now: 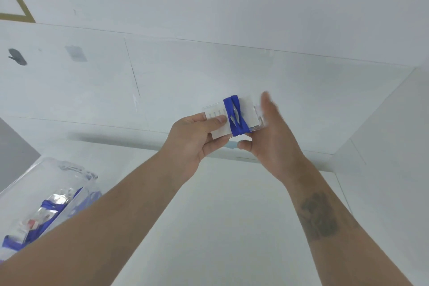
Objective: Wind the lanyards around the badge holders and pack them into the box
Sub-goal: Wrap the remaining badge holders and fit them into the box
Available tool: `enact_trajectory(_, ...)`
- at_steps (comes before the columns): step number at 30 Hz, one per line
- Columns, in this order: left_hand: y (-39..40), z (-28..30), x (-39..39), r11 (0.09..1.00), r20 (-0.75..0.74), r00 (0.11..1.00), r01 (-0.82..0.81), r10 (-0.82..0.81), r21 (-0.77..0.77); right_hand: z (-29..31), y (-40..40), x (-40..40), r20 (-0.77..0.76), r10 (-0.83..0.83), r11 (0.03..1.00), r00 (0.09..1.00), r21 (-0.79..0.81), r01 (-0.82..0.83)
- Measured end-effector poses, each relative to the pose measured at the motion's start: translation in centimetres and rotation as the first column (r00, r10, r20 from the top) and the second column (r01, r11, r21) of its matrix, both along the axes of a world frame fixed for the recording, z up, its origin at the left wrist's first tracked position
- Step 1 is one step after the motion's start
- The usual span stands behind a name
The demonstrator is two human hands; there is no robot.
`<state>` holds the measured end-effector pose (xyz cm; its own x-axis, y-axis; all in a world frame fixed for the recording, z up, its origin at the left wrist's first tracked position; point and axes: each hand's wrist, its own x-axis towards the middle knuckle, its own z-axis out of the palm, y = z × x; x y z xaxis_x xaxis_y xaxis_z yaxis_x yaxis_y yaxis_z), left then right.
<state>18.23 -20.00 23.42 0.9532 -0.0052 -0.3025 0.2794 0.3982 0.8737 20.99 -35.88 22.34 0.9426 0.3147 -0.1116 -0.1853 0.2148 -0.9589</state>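
My left hand (197, 137) pinches the badge holder (234, 118) held above the table, right hand (267, 137) open beside it; slack grip may let the wound lanyard (234, 118) unravel before boxing.

Clear badge holder (232, 118) held aloft, blue lanyard (235, 118) wound crosswise around its middle.

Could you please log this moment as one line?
left hand: grips clear badge holder | blue lanyard: wound around it | right hand: open beside it | clear plastic box: lower left
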Motion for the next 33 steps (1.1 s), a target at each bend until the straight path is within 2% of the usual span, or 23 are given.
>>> enact_trajectory(2,-0.1,0.0,-0.2,0.999,-0.018,0.999,0.029,-0.028,0.036,-0.2,-0.3,0.1,0.096,-0.051,0.987,0.994,-0.147,0.065)
enact_trajectory(4,0.1,0.0,-0.4,0.984,0.002,0.997,0.075,-0.077,0.163,-0.3,-1.1,0.3,0.128,-0.077,0.967,0.989,-0.234,0.105)
enact_trajectory(9,0.4,0.3,-1.0,0.899,0.133,0.976,0.100,-0.172,0.426,0.3,-2.7,-0.4,0.141,0.091,0.882,0.986,-0.471,-0.014)
enact_trajectory(13,0.4,-0.3,-1.2,0.816,0.083,0.968,0.153,-0.237,0.557,0.6,-3.6,-1.1,0.161,0.198,0.802,0.967,-0.593,-0.066)
enact_trajectory(16,0.8,-1.2,-1.7,0.785,-0.004,0.966,0.212,-0.259,0.582,0.1,-3.6,-1.5,0.195,0.224,0.796,0.955,-0.602,-0.064)
enact_trajectory(19,1.7,-2.1,-2.5,0.800,-0.074,0.947,0.303,-0.311,0.517,-0.9,-3.1,-2.1,0.198,0.188,0.815,0.962,-0.578,-0.041)
enact_trajectory(22,3.6,-2.9,-3.2,0.825,-0.084,0.932,0.352,-0.352,0.443,-1.6,-1.8,-2.9,0.177,0.200,0.813,0.964,-0.579,-0.062)
enact_trajectory(26,7.9,-5.0,-4.3,0.835,-0.079,0.940,0.333,-0.333,0.437,-3.0,2.6,-4.1,0.200,0.212,0.790,0.957,-0.611,-0.047)
enact_trajectory(28,9.5,-5.7,-4.6,0.806,-0.088,0.939,0.332,-0.333,0.490,-3.7,4.2,-4.5,0.201,0.218,0.776,0.955,-0.629,-0.045)
enact_trajectory(31,14.9,-6.6,-5.2,0.695,-0.110,0.931,0.335,-0.349,0.636,-5.2,9.8,-5.3,0.173,0.218,0.748,0.961,-0.662,-0.050)
enact_trajectory(33,19.3,-6.7,-5.7,0.663,-0.129,0.931,0.336,-0.342,0.669,-5.5,14.3,-6.1,0.159,0.221,0.741,0.962,-0.668,-0.059)
